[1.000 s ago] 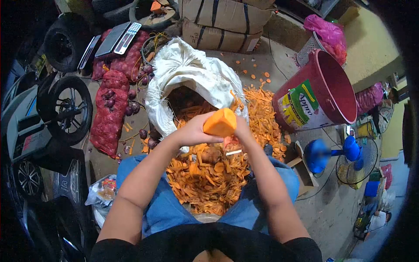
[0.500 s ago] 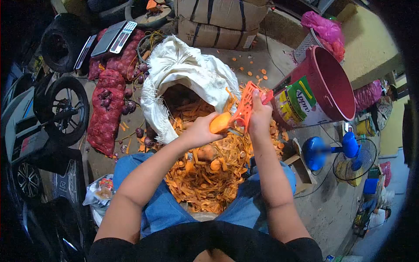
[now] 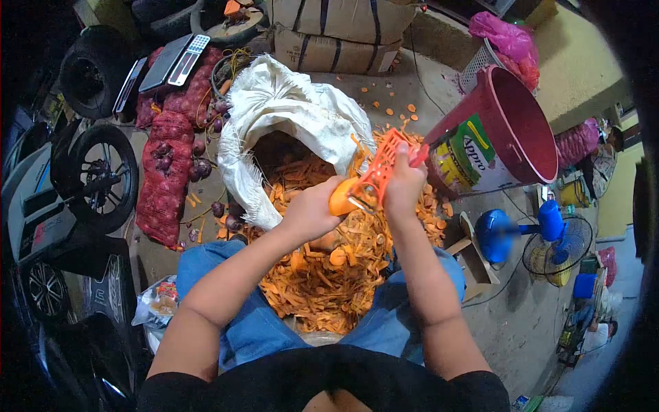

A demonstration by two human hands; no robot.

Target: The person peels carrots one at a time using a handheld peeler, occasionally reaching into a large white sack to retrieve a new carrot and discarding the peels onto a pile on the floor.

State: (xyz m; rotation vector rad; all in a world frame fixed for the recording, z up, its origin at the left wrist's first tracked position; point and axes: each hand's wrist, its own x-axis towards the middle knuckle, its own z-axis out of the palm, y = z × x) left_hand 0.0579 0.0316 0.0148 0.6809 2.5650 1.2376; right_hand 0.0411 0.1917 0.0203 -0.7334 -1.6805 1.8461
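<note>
Counted were two hands, left hand (image 3: 310,209) and right hand (image 3: 403,184) | one orange peeler (image 3: 381,172) | one peeled orange root (image 3: 341,196) | one white sack (image 3: 288,110) | one red bucket (image 3: 508,130) | two cardboard boxes (image 3: 336,20) | at least two red mesh sacks (image 3: 165,172) | one blue fan (image 3: 556,247) | peelings (image 3: 322,288) were beyond counting

Bucket label: I read "Appo" on the green and yellow label (image 3: 472,154) of the red bucket (image 3: 532,127), just right of my right hand (image 3: 403,185)
Scale keys: on the weighing scale (image 3: 171,60), far up-left of my left hand (image 3: 312,209), too small for me to read
</note>
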